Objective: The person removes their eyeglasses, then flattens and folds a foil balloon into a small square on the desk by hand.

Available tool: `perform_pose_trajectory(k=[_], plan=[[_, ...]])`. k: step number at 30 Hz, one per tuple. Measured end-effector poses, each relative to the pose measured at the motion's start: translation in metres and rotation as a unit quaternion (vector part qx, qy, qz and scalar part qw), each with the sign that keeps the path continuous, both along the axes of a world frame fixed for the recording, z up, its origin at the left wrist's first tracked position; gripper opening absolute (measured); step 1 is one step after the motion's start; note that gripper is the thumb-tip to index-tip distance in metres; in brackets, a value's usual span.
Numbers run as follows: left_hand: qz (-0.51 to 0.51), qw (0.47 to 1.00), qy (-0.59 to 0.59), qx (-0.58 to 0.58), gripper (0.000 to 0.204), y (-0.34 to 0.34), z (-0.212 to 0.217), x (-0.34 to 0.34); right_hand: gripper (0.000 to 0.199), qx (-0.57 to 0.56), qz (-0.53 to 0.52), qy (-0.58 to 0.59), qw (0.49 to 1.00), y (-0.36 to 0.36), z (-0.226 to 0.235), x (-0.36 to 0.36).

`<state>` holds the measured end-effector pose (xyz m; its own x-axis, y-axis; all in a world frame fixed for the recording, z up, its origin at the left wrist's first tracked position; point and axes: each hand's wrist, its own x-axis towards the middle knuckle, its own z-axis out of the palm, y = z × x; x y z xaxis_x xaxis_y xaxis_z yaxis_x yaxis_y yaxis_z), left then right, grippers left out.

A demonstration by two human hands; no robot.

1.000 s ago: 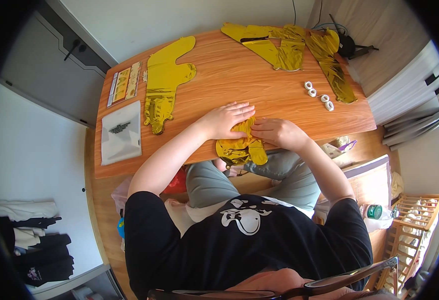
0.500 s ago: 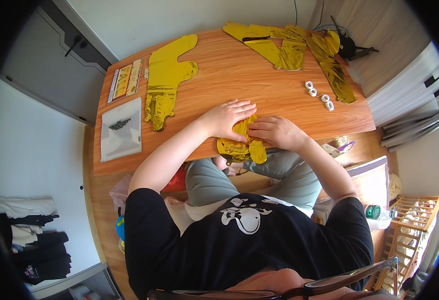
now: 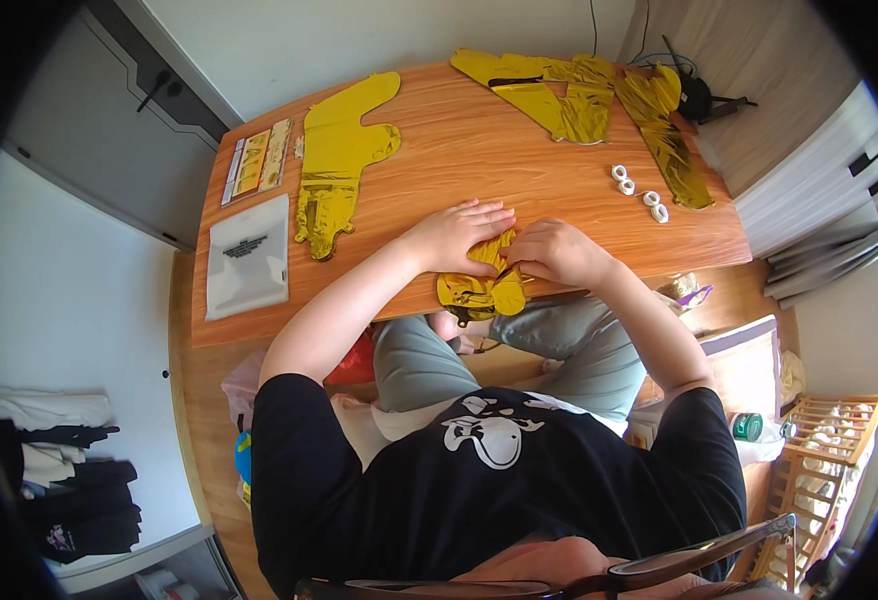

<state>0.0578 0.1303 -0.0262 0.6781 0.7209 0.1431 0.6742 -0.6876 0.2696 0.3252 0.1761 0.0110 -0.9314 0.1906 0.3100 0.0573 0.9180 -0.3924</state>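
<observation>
Your wooden table (image 3: 439,170) carries flat gold foil balloons: one long piece (image 3: 339,160) at left, a crumpled cluster (image 3: 579,95) at the far edge, a small one (image 3: 479,285) at the near edge. A clear packet (image 3: 249,255), a printed card (image 3: 257,160) and white rings (image 3: 639,192) lie alongside.

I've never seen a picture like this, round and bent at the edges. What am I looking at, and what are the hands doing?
There is no machine here: a camera worn on a person's head looks straight down, and its wide lens bends the edges. The person sits at a wooden table. The left hand lies flat on a crumpled gold foil balloon at the table's near edge, and the right hand presses on it beside the left. More flat gold foil shapes lie farther off, with small white rings and a clear plastic bag.
</observation>
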Motion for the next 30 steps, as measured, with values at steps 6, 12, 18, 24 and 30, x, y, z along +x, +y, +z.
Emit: perform_pose_trajectory(k=[6, 12, 18, 24, 30], plan=[[-0.007, 1.0, 0.005, -0.008, 0.101, 0.001, 0.0, -0.003, 0.021, 0.02, -0.023, 0.013, 0.999, -0.006, 0.0, -0.009], [-0.014, 1.0, -0.001, -0.01, 0.107, 0.002, -0.002, -0.003, 0.035, 0.055, -0.011, 0.008, 0.998, -0.011, -0.008, 0.002], [0.019, 0.948, -0.277, -0.158, 0.09, 0.012, -0.004, -0.011, 0.046, 0.093, -0.007, 0.019, 0.995, -0.01, -0.018, 0.002], [0.021, 0.984, -0.176, -0.023, 0.048, -0.031, 0.035, -0.023, 0.046, 0.09, -0.014, 0.019, 0.996, -0.009, -0.021, 0.006], [0.148, 0.973, 0.072, 0.163, 0.073, -0.152, 0.019, 0.022, 0.047, 0.086, -0.013, 0.025, 0.996, -0.011, -0.02, 0.004]])
